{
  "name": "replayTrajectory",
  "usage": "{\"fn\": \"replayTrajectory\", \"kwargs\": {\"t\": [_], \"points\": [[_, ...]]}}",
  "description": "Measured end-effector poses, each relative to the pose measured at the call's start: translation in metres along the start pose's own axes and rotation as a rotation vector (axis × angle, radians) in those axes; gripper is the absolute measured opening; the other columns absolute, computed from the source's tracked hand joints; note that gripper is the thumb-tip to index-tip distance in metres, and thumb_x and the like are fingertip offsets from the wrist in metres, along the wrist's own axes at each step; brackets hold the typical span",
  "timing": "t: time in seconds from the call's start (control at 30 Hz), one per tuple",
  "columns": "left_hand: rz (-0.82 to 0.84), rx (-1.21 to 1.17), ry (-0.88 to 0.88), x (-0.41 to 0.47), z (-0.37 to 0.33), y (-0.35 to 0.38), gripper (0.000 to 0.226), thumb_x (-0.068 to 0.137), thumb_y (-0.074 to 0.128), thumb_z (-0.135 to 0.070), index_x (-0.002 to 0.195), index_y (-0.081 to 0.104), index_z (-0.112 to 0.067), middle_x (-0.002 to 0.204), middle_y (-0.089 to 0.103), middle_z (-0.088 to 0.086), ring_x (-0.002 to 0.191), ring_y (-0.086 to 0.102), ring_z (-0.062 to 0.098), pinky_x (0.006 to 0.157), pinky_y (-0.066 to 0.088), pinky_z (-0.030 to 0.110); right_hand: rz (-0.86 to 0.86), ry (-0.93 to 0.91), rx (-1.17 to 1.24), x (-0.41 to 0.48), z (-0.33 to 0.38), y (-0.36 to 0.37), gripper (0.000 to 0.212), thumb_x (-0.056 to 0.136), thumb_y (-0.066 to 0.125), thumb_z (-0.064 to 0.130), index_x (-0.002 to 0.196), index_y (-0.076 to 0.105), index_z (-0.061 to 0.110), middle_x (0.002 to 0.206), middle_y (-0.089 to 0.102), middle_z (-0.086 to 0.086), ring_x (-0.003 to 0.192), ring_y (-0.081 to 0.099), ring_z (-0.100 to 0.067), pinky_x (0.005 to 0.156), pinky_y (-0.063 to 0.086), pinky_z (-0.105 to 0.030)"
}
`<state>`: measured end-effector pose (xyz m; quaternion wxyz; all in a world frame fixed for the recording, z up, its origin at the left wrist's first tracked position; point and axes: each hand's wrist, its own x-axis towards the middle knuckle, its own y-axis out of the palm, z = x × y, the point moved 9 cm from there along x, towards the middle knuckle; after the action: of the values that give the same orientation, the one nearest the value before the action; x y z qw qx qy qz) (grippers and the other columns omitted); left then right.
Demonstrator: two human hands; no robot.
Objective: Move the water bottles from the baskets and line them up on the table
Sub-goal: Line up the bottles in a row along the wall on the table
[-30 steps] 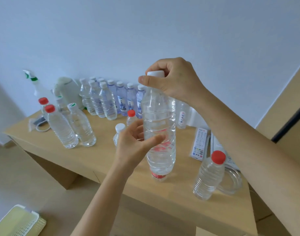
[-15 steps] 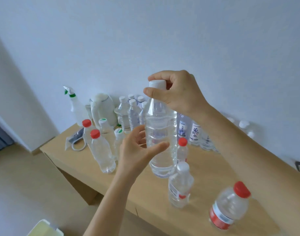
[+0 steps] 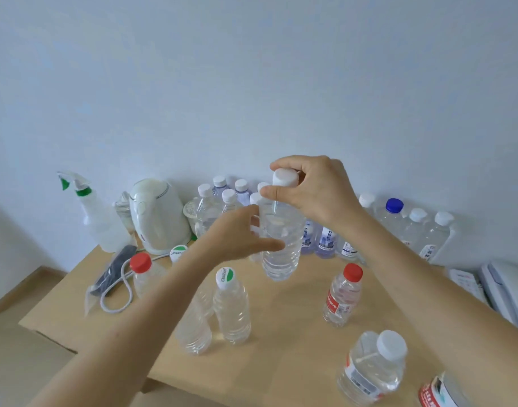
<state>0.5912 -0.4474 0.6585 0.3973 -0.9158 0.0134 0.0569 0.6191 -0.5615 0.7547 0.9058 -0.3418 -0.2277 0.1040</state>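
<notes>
- Nearest the wearer, low and R of all fingers: white-cap bottle [image 3: 375, 368] and a red-label bottle [image 3: 439, 392], the latter cut by the frame edge.
- Below the L fingers: green-cap bottle [image 3: 232, 309], upright, w/ a clear bottle [image 3: 193, 327] just beside it. The forearm hides that one's cap.
- Below and R of the R fingers: red-cap bottle [image 3: 342, 295], upright, apart from the others.
- Left hand [image 3: 237, 236]: fingers [image 3: 272, 246] curled round the mid-body of the held bottle [image 3: 281, 259], thumb on the near face. The other digits sit behind the plastic; their contact is not clear.
- Right hand [image 3: 316, 192]: fingertips [image 3: 269, 193] pinch the white cap [image 3: 285, 178] from above, in a narrow grip.
- Held bottle: long axis approx. vertical, cap up at the R fingers, base straight below both hands. The base looks just clear of the table [image 3: 281, 318], but contact cannot be confirmed.
- Key relation: a bare patch of table lies directly under the base, between the green-cap bottle and the red-cap bottle.
- Judged next move: straight descent along the axis, no lateral shift req'd. The R hand carries from the top, and the L hand, nearer the body, steadies.
- Beyond the fingers: back row [image 3: 325, 239] of bottles along the wall, close behind the held bottle.
- Far L of the fingers: kettle [image 3: 158, 215] and spray bottle [image 3: 96, 212].
</notes>
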Motion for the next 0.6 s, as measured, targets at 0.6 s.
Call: {"fn": "replayTrajectory", "kwargs": {"t": [0.6], "points": [[0.546, 0.277, -0.055, 0.072, 0.067, 0.020, 0.045, 0.089, 0.057, -0.038, 0.131, 0.047, -0.027, 0.130, 0.055, -0.012, 0.119, 0.052, 0.006, 0.101, 0.037, 0.022, 0.018, 0.239, -0.046, 0.051, -0.094, 0.090, 0.033, 0.071, 0.075, 0.038, 0.098, 0.069, 0.021, 0.099, 0.068, -0.005, 0.094, 0.061, -0.023, 0.083, 0.045, -0.035]]}}
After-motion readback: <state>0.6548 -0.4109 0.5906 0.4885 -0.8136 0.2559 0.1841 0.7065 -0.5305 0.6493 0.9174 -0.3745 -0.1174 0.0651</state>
